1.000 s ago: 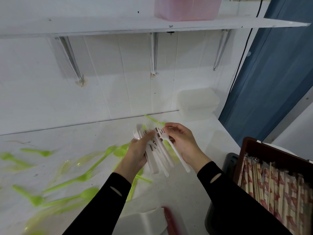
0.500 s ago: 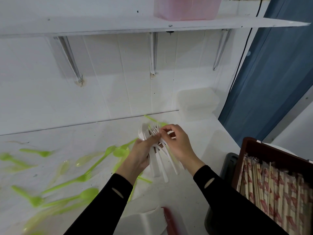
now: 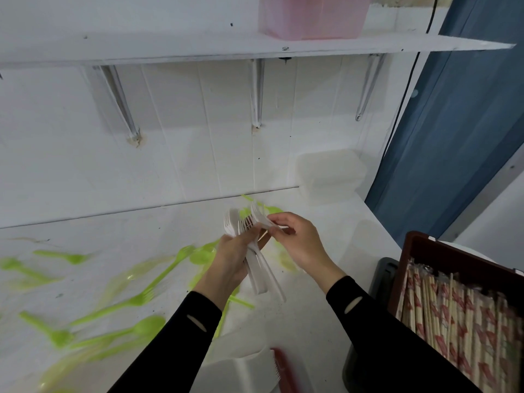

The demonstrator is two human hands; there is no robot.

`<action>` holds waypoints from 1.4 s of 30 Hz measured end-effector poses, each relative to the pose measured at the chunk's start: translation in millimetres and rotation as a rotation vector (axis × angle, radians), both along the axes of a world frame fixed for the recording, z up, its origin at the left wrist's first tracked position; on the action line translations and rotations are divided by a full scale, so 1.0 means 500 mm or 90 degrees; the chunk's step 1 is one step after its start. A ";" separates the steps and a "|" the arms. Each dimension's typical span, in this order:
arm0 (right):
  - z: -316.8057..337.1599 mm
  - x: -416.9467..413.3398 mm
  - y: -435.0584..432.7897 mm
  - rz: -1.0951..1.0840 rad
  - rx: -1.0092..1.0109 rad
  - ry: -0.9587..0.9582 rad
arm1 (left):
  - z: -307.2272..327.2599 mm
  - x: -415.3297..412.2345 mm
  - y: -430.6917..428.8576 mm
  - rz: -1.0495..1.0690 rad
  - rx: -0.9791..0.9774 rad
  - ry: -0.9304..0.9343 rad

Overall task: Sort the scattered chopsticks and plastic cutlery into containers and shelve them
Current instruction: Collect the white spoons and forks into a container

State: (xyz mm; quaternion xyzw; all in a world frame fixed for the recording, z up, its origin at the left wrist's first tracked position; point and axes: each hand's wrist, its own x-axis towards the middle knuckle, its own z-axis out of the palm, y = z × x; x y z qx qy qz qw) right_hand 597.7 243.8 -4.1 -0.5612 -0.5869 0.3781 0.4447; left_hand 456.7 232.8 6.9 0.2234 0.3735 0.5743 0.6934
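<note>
- Our left grip clasps the white forks; our right grip pinches one more.
- If the left loosens, we spill the fanned bundle onto the tabletop.

No legible text anywhere.

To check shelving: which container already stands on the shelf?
The pink container, the only one on the shelf; the brown crate and translucent box sit lower.

1. Left hand: raised, back toward the camera, fingers curled round a bundle of white plastic forks.
2. Right hand: thumb and fingertips pinching, apparently on one fork's handle.
3. Both forearms: black sleeves, converging.
</note>
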 end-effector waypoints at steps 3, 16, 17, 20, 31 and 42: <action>0.001 -0.006 0.001 0.003 -0.021 0.015 | -0.006 -0.001 0.002 0.021 0.007 0.006; 0.030 0.000 -0.021 0.120 -0.138 0.194 | -0.021 -0.008 0.013 0.002 0.022 0.138; 0.032 0.002 -0.022 0.123 -0.141 0.197 | -0.020 -0.008 0.012 0.002 0.021 0.139; 0.031 0.002 -0.022 0.107 -0.151 0.179 | -0.021 -0.007 0.010 0.007 0.027 0.160; 0.025 -0.006 -0.022 0.095 -0.140 0.113 | -0.023 -0.011 0.013 0.070 -0.050 0.084; 0.020 -0.025 -0.034 0.127 -0.092 0.032 | -0.008 -0.017 0.011 0.039 -0.076 0.016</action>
